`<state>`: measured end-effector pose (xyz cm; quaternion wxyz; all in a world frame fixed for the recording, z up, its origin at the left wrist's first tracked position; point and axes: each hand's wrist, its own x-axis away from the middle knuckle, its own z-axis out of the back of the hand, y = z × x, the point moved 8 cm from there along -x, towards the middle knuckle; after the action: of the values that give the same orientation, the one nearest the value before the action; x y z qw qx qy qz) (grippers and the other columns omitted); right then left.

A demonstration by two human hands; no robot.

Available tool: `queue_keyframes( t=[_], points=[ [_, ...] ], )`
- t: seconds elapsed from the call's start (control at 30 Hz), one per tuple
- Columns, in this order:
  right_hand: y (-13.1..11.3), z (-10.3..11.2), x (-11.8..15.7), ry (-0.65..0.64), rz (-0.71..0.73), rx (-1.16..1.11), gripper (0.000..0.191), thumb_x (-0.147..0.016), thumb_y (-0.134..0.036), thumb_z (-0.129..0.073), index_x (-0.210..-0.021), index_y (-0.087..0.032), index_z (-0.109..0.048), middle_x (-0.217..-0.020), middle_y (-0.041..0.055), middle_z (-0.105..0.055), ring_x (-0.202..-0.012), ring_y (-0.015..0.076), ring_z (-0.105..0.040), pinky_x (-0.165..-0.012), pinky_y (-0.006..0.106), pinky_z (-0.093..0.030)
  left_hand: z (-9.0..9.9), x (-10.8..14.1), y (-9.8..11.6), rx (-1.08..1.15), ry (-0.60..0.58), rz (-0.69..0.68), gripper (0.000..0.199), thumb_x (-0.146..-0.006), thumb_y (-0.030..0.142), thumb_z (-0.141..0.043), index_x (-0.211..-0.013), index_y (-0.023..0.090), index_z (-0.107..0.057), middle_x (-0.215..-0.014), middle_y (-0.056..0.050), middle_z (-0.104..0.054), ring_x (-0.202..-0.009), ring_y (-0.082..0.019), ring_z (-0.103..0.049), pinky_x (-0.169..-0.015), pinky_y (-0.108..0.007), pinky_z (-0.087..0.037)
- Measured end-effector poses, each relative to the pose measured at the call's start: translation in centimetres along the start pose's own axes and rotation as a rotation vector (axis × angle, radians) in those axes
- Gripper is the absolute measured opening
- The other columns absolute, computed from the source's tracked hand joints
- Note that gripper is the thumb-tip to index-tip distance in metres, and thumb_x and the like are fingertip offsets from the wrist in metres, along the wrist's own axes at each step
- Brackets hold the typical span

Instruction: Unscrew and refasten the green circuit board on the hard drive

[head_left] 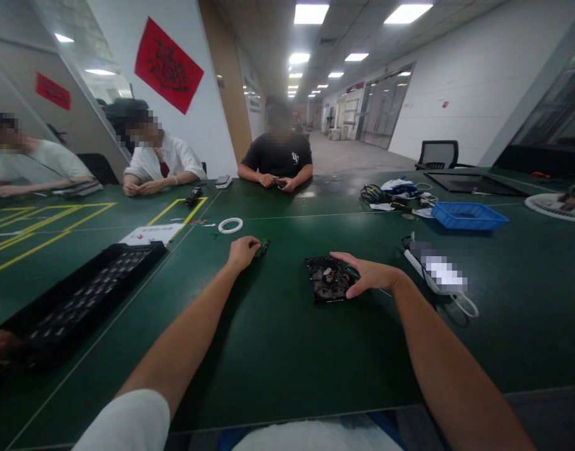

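Note:
My left hand [244, 252] pinches a small green circuit board [264, 248] just above the table; its details are too small to make out. Right of it, a dark opened hard drive [326, 279] rests on the green table. My right hand [372, 275] spans the drive's right side, index finger at the upper corner and thumb at the lower edge. Tucked within that same hand is a screwdriver with a dark green handle [351, 272], its thin shaft sticking out to the right below the wrist. My palm covers part of the handle.
A power strip [435, 272] with a white cable lies on the right, a blue tray [470, 216] beyond it. Tangled cables [395, 193] sit behind. To the left are a white ring [230, 225] and a long black casing [94, 294] touched by another person's hand. Co-workers sit opposite.

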<state>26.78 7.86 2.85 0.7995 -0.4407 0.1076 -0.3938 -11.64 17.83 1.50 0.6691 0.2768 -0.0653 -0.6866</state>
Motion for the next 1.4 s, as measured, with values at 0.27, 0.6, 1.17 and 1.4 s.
queue_keyframes(
  t=[0.27,0.6,1.17,1.4],
  points=[
    [0.0,0.0,0.0,0.009,-0.002,0.023,0.127,-0.06,-0.056,-0.09,-0.162,-0.027,-0.02,-0.169,0.006,-0.014,-0.154,0.0357,-0.02,-0.127,0.048,-0.015,3.3,-0.6,-1.2,-0.028,0.077,0.098,0.032,-0.083,0.044,-0.073,-0.104,0.019,-0.078,-0.094,-0.006,-0.077,-0.089,-0.024,-0.071,-0.084,-0.031,-0.052],
    [-0.1,-0.1,-0.1,-0.033,-0.008,0.15,0.135,-0.056,-0.062,-0.09,-0.163,-0.025,-0.016,-0.171,0.007,-0.006,-0.155,0.038,-0.012,-0.128,0.047,-0.008,4.4,-0.2,-3.0,-0.135,0.2,0.173,0.026,-0.095,0.031,-0.054,-0.11,0.019,-0.073,-0.106,-0.012,-0.076,-0.103,-0.028,-0.069,-0.094,-0.035,-0.05],
    [-0.5,-0.3,-0.4,-0.013,-0.005,0.105,0.129,-0.057,-0.061,-0.089,-0.162,-0.026,-0.021,-0.171,0.0074,-0.007,-0.155,0.038,-0.014,-0.127,0.048,-0.011,3.1,0.5,-1.0,-0.112,0.222,0.054,0.041,-0.092,0.015,-0.052,-0.131,0.018,-0.063,-0.119,-0.011,-0.072,-0.11,-0.025,-0.068,-0.102,-0.032,-0.047],
    [-0.6,-0.3,-0.3,-0.002,-0.005,0.089,0.128,-0.056,-0.06,-0.09,-0.161,-0.028,-0.023,-0.171,0.0062,-0.007,-0.155,0.0385,-0.014,-0.127,0.049,-0.011,2.5,0.6,-0.3,-0.079,0.168,0.016,0.053,-0.093,0.011,-0.05,-0.145,0.019,-0.055,-0.131,-0.01,-0.069,-0.117,-0.025,-0.066,-0.107,-0.034,-0.046]
  ],
)
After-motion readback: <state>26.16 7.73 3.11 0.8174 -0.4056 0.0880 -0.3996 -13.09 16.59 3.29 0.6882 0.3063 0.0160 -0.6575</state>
